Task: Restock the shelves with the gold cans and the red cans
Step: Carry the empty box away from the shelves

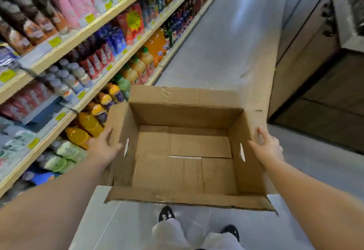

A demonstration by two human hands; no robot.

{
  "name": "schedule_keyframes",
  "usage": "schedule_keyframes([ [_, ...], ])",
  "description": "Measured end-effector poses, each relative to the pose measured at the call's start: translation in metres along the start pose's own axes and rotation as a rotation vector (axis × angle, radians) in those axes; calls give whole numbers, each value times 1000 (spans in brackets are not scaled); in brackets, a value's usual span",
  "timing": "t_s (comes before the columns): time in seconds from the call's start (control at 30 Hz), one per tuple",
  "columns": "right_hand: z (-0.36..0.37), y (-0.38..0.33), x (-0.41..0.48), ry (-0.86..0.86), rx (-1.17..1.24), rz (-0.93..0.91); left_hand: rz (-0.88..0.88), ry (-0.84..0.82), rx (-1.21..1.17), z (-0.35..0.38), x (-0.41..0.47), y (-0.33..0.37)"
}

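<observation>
I carry an open cardboard box in front of me above the floor. Nothing lies inside it; only its bare bottom flaps show. My left hand grips the box's left wall from outside. My right hand grips the right wall, fingers over its upper edge. No gold or red cans are visible in the box or in either hand. The shelves on my left hold bottles and packs, blurred by motion.
Wooden shelves with juice and soda bottles run along the left. A grey tiled aisle floor stretches ahead. A brown cabinet or counter lines the right side. My feet in black shoes stand below the box.
</observation>
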State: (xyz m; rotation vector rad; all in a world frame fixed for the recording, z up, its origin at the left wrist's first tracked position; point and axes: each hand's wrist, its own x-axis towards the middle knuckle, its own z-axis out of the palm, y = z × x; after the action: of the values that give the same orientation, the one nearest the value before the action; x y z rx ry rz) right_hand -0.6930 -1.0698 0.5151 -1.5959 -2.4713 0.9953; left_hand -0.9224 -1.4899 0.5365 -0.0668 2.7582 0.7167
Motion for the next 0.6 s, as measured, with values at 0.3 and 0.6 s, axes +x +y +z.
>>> schedule_keyframes([
  [0.3,-137,210,-1,219,63,345,307,-192,61,145,-67,207],
  [0.6,-237,340,-1,345,140,593,566,-324,194,267,-127,373],
])
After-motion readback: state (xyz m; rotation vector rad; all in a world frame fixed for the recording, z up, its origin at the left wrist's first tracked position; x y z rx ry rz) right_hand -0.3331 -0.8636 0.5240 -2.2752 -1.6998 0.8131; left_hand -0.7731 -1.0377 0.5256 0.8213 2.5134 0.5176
